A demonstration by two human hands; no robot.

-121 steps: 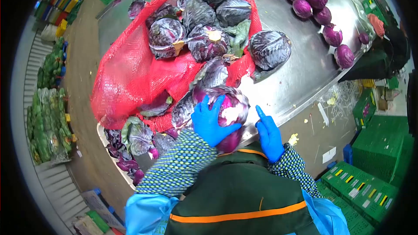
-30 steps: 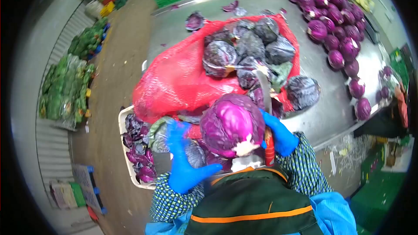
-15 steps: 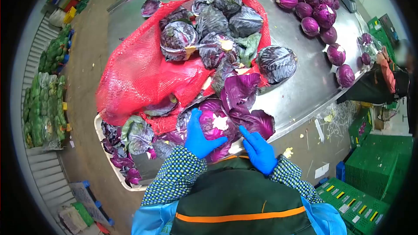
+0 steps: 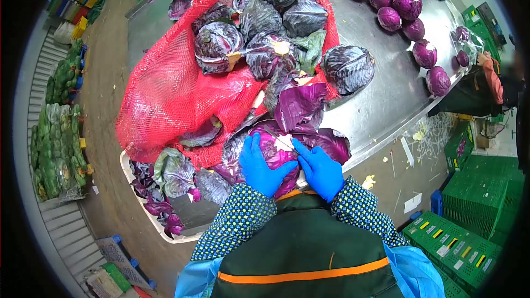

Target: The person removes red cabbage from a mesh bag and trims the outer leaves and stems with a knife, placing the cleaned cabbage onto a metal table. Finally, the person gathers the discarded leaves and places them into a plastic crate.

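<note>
A red cabbage (image 4: pixel 270 142) with a pale cut stem end lies at the table's near edge, loose purple leaves (image 4: pixel 330 146) around it. My left hand (image 4: pixel 261 170), in a blue glove, grips its left and near side, thumb and fingers spread around the head. My right hand (image 4: pixel 321 172), also gloved, is closed on a small knife (image 4: pixel 289 150) beside the stem; the handle is hidden in the fingers and only a thin bit of blade shows. Just beyond is a red net bag (image 4: pixel 165 96) with several untrimmed cabbages (image 4: pixel 218 47) on it. Another dark cabbage (image 4: pixel 348 69) rests right of the net.
Several trimmed cabbages (image 4: pixel 407 4) sit at the far right of the metal table (image 4: pixel 381 96). A white-rimmed tub (image 4: pixel 144 201) at the near left holds leaf scraps. Green crates (image 4: pixel 477 193) are stacked at right. A person (image 4: pixel 486 91) stands beyond the table's right edge.
My right hand has moved up and left, bringing the knife to the cabbage's stem end. My left hand has shifted slightly right on the cabbage. The view has moved a little.
</note>
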